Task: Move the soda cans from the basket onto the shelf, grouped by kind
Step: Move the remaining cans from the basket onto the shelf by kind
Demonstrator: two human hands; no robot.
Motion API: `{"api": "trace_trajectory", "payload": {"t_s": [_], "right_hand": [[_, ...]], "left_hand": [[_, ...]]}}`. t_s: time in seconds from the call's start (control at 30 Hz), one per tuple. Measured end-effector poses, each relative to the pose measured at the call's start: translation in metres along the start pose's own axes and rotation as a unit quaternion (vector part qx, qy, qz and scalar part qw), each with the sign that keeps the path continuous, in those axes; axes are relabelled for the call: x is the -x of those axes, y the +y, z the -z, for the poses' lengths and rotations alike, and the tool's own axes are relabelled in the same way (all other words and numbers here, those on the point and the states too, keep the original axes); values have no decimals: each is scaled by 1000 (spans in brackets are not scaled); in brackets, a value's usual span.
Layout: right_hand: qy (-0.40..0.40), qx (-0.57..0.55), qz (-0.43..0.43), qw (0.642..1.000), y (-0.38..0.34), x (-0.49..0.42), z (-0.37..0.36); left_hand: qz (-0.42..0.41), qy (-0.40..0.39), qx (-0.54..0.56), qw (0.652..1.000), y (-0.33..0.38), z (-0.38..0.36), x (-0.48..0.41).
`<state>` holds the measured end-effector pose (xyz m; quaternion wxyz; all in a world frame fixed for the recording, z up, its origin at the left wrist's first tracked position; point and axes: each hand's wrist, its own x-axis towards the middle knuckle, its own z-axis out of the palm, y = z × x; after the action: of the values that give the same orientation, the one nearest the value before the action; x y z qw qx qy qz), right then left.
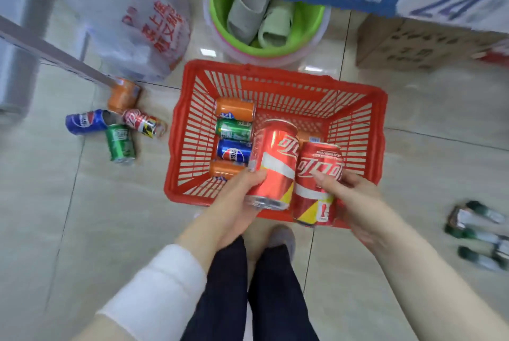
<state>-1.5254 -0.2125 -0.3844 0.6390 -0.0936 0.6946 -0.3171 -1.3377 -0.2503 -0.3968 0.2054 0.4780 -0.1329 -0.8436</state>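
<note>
Red cola can (275, 159): left hand (239, 194) curled round it, basket (190, 131) beneath the hand
Second red can (316, 183): right hand (352, 197) grips it, beside the first
Both cans: same kind, shelve side by side

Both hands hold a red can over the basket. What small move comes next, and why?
Probably lift both away from the red basket together: the left hand and right hand each grip a red cola can, the same kind, so they belong side by side on the shelf.
</note>
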Motion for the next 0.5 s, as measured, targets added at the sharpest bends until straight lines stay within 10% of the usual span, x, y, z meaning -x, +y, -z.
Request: {"api": "trace_trajectory", "payload": {"t_s": [0.5], "right_hand": [[14,-70,106,992,-164,222,-18]], "left_hand": [[-150,-57,-106,981,120,-130,193]]}}
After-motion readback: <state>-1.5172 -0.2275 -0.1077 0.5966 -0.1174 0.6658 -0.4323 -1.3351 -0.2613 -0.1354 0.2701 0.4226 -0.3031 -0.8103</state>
